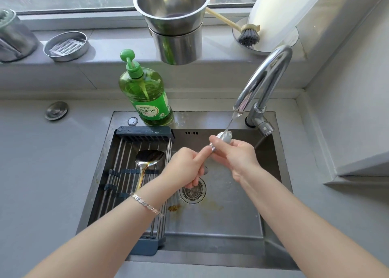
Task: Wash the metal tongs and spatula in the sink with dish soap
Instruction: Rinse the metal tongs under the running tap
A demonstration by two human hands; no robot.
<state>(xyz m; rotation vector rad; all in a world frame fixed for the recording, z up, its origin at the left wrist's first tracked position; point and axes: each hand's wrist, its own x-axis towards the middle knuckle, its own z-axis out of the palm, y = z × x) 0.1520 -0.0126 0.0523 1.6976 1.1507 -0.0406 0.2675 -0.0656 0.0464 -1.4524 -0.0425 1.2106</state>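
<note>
Seen from the head camera, the step in hand looks like rinsing the tongs [213, 148] under the running tap [265, 77], above the sink [221, 225]. The left hand [185, 168] has its grip curled round the lower end and the right hand [233, 156] pinches the whitish tip in the stream, so little metal shows. The spatula [148, 159] lies shiny on the rack [126, 172]; next the wet tongs likely need turning with a firm hold.

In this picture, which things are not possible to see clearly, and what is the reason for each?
All head view.
1. Held utensil under the faucet: left hand and right hand cover nearly all of it; its kind is unclear.
2. Spatula: handle end hidden by the left forearm.
3. Soap bottle label: print too small.
4. White roll: cut off by the top edge.
</note>
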